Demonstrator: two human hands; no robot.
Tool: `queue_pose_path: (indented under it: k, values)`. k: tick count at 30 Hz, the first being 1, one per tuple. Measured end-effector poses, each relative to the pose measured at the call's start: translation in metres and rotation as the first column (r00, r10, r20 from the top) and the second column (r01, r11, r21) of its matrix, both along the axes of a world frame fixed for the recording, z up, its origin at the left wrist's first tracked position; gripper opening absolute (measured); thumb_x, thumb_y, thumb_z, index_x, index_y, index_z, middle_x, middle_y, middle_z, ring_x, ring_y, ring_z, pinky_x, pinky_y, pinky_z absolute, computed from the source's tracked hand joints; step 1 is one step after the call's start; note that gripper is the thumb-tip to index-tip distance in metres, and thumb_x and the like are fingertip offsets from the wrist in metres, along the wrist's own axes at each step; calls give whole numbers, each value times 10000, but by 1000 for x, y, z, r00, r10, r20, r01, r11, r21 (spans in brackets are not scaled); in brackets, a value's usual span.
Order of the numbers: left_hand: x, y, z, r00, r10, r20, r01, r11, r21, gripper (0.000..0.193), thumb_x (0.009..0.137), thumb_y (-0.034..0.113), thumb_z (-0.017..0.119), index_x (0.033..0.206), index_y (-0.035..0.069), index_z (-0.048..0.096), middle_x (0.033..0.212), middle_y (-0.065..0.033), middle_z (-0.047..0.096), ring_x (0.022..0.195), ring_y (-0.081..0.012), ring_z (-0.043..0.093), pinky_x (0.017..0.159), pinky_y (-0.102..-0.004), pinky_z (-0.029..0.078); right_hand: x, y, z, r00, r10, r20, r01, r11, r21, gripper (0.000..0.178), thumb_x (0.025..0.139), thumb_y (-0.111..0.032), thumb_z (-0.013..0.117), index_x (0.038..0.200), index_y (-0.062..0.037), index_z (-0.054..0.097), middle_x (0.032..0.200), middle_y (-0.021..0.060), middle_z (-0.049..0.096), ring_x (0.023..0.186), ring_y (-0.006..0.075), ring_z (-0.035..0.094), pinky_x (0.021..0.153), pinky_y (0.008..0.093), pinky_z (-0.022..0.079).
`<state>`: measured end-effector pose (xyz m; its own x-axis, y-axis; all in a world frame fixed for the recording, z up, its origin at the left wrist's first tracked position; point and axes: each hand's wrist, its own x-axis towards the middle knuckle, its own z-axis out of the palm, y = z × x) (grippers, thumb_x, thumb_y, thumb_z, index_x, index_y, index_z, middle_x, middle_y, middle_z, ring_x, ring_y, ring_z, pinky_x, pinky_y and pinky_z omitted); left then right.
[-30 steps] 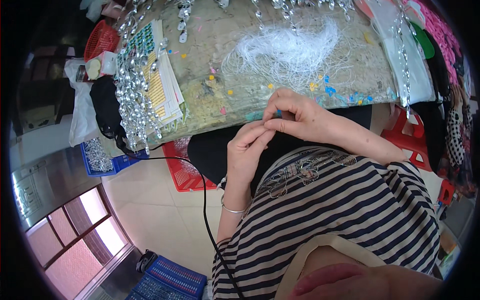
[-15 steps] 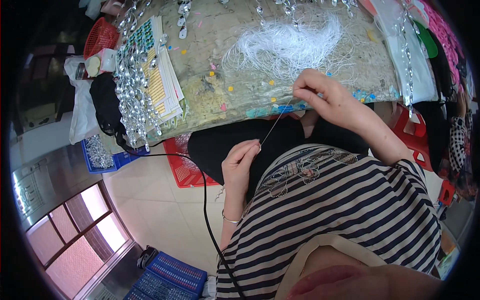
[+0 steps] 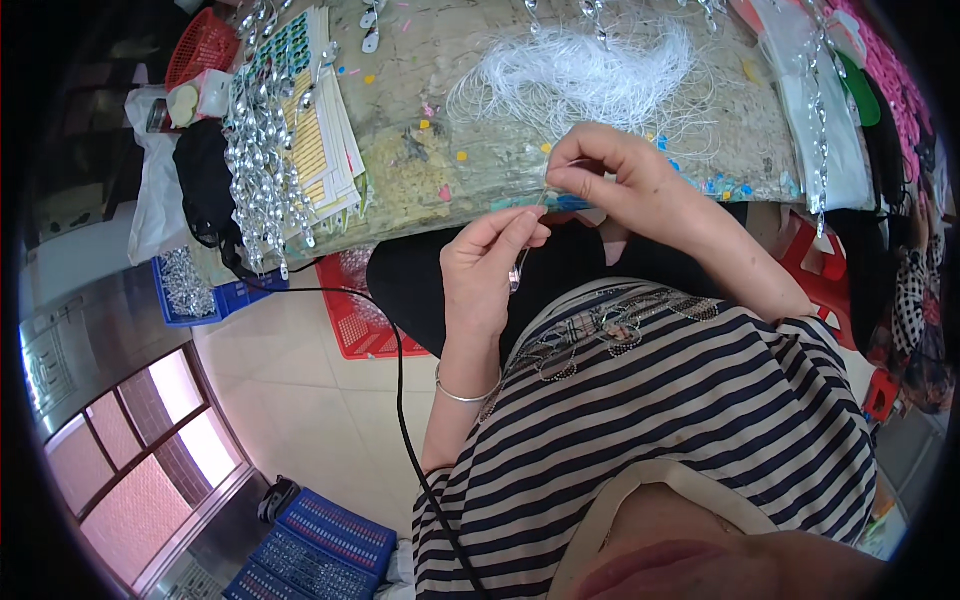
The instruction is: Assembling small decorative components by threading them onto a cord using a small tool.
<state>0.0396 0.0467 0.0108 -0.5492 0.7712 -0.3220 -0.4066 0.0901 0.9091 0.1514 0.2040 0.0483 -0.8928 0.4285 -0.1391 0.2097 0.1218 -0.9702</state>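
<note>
My left hand [image 3: 490,262]: thumb and forefinger pinched on a fine thread [image 3: 543,198]; silver bead [image 3: 515,280] hanging just below, over my dark lap [image 3: 415,290]. My right hand [image 3: 625,188]: narrow pinch, same thread, just beside. Hazard: a slackened grip could lose the bead (floorward, I'd judge). Table edge [image 3: 420,222]: near both. White thread heap [image 3: 590,78]: beyond, could snag. Room: scrap-dotted tabletop [image 3: 392,165], leftward to the silver strands [image 3: 262,170].
</note>
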Motion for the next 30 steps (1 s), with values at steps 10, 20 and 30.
queue_pose_path:
  k: [10, 20, 30]
  values:
    - [1, 0, -3, 998, -38, 42, 38, 999, -9, 178, 865, 66, 627, 996, -51, 660, 854, -94, 673, 756, -111, 615, 728, -220, 483, 4, 14, -12, 981, -189, 36, 192, 958, -215, 146, 917, -176, 583, 967, -44, 621, 818, -15, 591, 746, 47, 539, 670, 201, 468]
    - [9, 3, 1, 990, -127, 63, 130, 991, -38, 179, 862, 68, 629, 997, -46, 663, 867, -101, 677, 775, -122, 624, 746, -225, 486, 4, 16, -15, 977, -175, -121, 122, 926, -358, 210, 933, -201, 557, 989, -18, 644, 872, 31, 637, 791, 83, 594, 729, 218, 491]
    - [9, 4, -2, 987, -138, 80, 144, 987, -75, 184, 866, 68, 625, 1014, -34, 665, 866, -92, 684, 766, -109, 625, 689, -198, 463, 2, 17, -13, 978, -162, -135, 92, 903, -419, 228, 933, -175, 551, 1032, 7, 647, 881, 64, 659, 788, 104, 636, 707, 226, 521]
